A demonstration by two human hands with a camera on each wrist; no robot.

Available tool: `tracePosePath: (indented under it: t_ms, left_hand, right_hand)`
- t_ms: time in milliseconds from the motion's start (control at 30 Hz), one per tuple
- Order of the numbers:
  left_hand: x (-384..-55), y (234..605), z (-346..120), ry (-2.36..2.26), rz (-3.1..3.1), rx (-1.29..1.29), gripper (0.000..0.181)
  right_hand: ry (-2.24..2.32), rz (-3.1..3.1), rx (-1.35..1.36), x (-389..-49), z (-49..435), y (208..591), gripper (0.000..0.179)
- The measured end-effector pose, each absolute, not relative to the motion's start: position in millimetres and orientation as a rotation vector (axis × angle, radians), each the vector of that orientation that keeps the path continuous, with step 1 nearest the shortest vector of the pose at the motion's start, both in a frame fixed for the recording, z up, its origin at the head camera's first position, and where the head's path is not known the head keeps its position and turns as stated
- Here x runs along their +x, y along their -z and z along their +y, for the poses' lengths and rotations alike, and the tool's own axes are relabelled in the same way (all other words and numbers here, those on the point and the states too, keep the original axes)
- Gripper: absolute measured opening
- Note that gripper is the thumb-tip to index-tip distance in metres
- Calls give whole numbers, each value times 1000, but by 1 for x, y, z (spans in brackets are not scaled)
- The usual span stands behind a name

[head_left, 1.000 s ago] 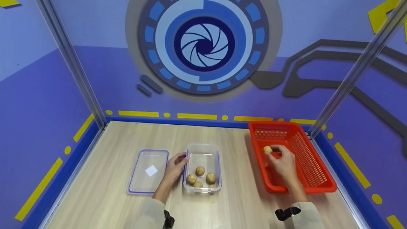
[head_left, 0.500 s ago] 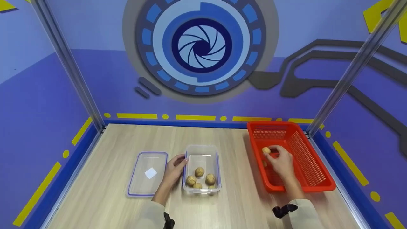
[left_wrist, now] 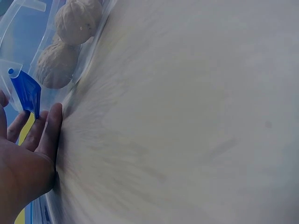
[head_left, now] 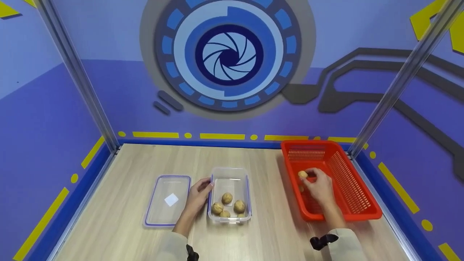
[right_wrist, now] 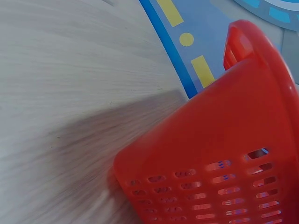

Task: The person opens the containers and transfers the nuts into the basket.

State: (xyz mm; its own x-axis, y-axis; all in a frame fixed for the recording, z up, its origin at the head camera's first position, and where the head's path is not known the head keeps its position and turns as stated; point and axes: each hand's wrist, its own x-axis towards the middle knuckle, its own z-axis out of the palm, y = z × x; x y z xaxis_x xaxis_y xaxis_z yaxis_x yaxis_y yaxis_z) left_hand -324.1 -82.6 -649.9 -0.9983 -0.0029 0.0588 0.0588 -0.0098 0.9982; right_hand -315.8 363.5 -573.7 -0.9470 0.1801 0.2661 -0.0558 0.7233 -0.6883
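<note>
In the head view my right hand [head_left: 319, 185] is over the red basket [head_left: 367, 181], pinching a walnut [head_left: 302, 174] between thumb and fingertips. Below it, partly hidden by the hand, another walnut [head_left: 301, 189] lies in the basket. My left hand [head_left: 198, 195] rests against the left side of a clear plastic food container [head_left: 229, 173], its fingers fairly straight beside the blue latch [left_wrist: 27, 91] in the left wrist view. Several walnuts [head_left: 227, 198] sit toward the container's near end. The right wrist view shows the basket's outer wall [right_wrist: 201, 135], not the hand.
Left of the container, a clear lid [head_left: 159, 210] with a blue seal and a white square label [head_left: 171, 199] lies flat on the wooden table [head_left: 268, 203]. Blue and purple panels [head_left: 116, 94] with metal posts [head_left: 393, 87] enclose the back and sides.
The head view has shifted slightly, so everything sits a little lower in it. Both hands stay nearly where they were, with the walnut still pinched in the right one.
</note>
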Motion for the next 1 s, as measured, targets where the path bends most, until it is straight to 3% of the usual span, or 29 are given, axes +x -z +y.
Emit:
tracePosePath:
  t_ms: [1000]
  left_hand:
    - [-324,648,-83,2167,-2198,-60,40]
  right_hand:
    - [-1117,-2641,-105,-318,366,575,33]
